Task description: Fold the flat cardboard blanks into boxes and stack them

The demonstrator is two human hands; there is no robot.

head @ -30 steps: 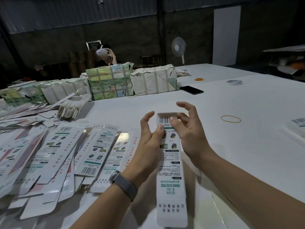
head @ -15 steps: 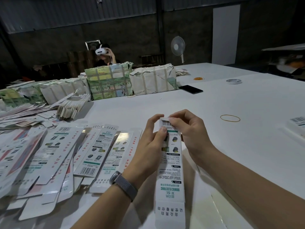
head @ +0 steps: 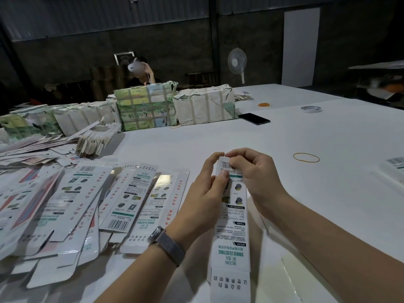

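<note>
While my left hand and right hand meet at the far end of one long white box, each grip is curled narrow round that end, the thumbs and fingers pinching the barcoded top flap between them. From the grip, the box runs back toward me over the white surface, its near end open at the bottom edge of view. Left of my left wrist lie the flat blanks in an overlapping fan, too many and too layered for me to count. Two yellow rubber bands lie on the surface: one right of my right hand, another farther off. One dark phone and one tape roll lie beyond.
</note>
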